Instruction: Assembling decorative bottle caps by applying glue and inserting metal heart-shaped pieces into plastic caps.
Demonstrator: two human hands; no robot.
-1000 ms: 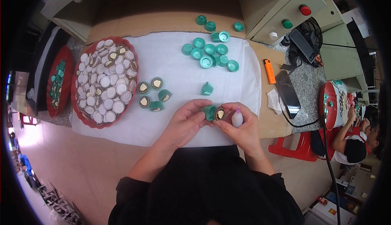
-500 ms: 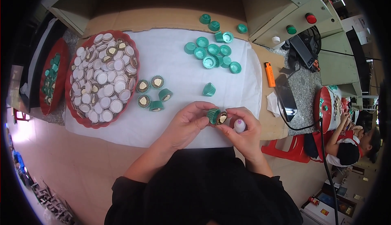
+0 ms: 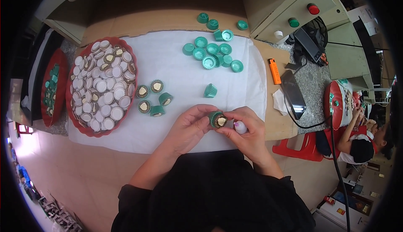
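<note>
My left hand (image 3: 184,131) pinches a green fluted cup (image 3: 212,117) above the near edge of the white sheet. In my right hand (image 3: 252,137), thumb and forefinger hold a round brown fluted piece with a cream-coloured centre (image 3: 221,121), set at the cup's mouth. A small white rounded bottle with a purple tip (image 3: 240,127) is tucked in the same hand. Beyond my hands a single green cup (image 3: 210,90) lies on its side. To the left sit several green cups with brown and cream pieces in them (image 3: 144,106).
A red scalloped tray (image 3: 133,56) heaped with white-faced discs stands left, another red tray (image 3: 63,81) beyond it. Several green cups (image 3: 209,62) cluster at the back. An orange lighter (image 3: 274,71) and a dark phone-like slab (image 3: 293,94) lie right. Another person (image 3: 362,150) sits far right.
The brown piece has come into the mouth of the green cup, where before they were side by side. The view has shifted slightly; the other things stay put.
</note>
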